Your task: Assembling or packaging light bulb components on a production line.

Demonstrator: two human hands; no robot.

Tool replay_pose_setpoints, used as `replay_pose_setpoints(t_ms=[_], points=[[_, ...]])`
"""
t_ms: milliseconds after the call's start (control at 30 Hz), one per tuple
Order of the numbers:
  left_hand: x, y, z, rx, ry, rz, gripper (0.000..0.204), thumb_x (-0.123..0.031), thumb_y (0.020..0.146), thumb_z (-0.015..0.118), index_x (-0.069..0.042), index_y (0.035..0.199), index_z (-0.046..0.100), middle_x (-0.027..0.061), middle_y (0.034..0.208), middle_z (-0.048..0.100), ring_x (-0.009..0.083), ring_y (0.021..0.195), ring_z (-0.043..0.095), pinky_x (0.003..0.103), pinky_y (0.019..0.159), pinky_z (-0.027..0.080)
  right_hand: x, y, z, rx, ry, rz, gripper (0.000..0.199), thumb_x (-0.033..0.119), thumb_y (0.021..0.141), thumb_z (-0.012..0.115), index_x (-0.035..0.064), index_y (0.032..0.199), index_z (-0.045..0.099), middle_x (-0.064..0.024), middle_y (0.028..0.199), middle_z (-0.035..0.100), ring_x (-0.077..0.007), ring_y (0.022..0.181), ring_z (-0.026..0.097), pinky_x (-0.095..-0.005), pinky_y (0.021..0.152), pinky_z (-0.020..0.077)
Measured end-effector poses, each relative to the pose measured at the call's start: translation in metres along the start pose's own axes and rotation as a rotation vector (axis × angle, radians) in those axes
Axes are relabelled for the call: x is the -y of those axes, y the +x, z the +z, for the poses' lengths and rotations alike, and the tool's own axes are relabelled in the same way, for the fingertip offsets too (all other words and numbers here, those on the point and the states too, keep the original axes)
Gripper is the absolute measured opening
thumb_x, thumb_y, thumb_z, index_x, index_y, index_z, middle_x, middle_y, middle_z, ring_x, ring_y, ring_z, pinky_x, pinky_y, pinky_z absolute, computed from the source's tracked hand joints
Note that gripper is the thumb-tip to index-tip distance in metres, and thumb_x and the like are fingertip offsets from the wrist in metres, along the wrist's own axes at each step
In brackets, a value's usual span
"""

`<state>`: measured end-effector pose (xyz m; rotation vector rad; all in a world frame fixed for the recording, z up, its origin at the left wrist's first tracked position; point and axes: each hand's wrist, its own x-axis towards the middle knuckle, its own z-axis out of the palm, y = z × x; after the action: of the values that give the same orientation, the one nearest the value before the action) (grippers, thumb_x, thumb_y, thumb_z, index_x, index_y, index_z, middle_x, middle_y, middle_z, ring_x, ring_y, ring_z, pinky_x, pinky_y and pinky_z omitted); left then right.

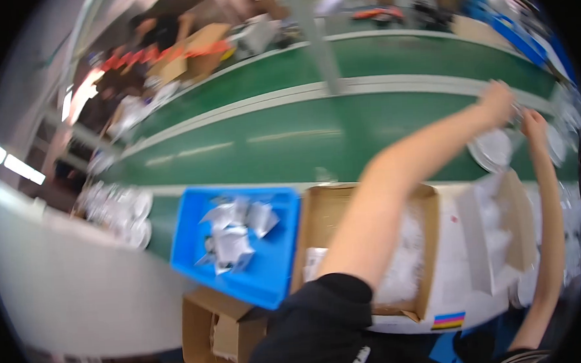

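Observation:
Both my arms reach to the far right over the green conveyor belt (262, 143). My left hand (496, 103) is closed, with its fingertips close to those of my right hand (534, 126), which looks closed too. Something small and pale sits between them; blur hides what it is. Just below my left hand lies a round, clear-white plastic piece (491, 150), like a lid or a shallow dish. A similar round piece (556, 144) is beside my right hand, on its far side.
A blue tray (182, 243) holds folded white papers. Beside it, an open cardboard box (428, 240) contains clear plastic, partly behind my left arm. A white open carton (474, 234) stands farther right. Clear round plastic pieces (134, 216) are piled at left. A metal post (323, 55) rises beyond the belt.

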<state>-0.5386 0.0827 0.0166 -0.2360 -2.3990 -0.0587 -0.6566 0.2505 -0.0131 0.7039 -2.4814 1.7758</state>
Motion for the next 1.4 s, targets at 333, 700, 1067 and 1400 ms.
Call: replay_pose_setpoints(t_ms=[333, 700, 1067, 1400], points=[[-0.027, -0.002, -0.022, 0.208, -0.110, 0.043, 0.019, -0.018, 0.064, 0.075, -0.008, 0.081, 0.073, 0.0127, 0.083, 0.069, 0.0283, 0.084, 0.068, 0.039, 0.072, 0.054, -0.038, -0.004, 0.004, 0.055, 0.143, 0.058, 0.027, 0.033, 0.094, 0.057, 0.0093, 0.084, 0.061, 0.0071, 0.064, 0.047, -0.0020, 0.051, 0.042, -0.0172, 0.046, 0.0299], [-0.020, -0.007, -0.036, 0.111, -0.074, 0.131, 0.011, -0.019, 0.068, 0.069, -0.013, 0.079, 0.069, 0.0109, 0.077, 0.069, 0.0282, 0.077, 0.069, 0.039, 0.069, 0.054, -0.050, -0.009, 0.009, 0.089, 0.292, 0.001, 0.024, 0.031, 0.098, 0.052, 0.0109, 0.088, 0.060, 0.0085, 0.068, 0.045, -0.0002, 0.055, 0.039, -0.0162, 0.050, 0.0326], [-0.007, -0.015, -0.044, 0.025, -0.146, 0.181, 0.010, -0.023, 0.075, 0.062, -0.015, 0.079, 0.067, 0.0062, 0.076, 0.067, 0.0247, 0.078, 0.067, 0.041, 0.065, 0.052, -0.016, -0.027, 0.017, 0.230, 0.281, 0.007, 0.025, 0.033, 0.098, 0.048, 0.0128, 0.087, 0.059, 0.0085, 0.071, 0.046, -0.0003, 0.057, 0.043, -0.0147, 0.054, 0.0359], [-0.002, -0.017, -0.066, 0.135, -0.150, 0.228, 0.011, -0.023, 0.071, 0.062, -0.016, 0.079, 0.066, 0.0065, 0.075, 0.067, 0.0261, 0.076, 0.066, 0.040, 0.067, 0.052, 0.027, -0.056, 0.028, 0.266, 0.231, 0.018, 0.020, 0.026, 0.095, 0.049, 0.0111, 0.088, 0.059, 0.0080, 0.069, 0.046, -0.0013, 0.059, 0.045, -0.0170, 0.054, 0.0405]])
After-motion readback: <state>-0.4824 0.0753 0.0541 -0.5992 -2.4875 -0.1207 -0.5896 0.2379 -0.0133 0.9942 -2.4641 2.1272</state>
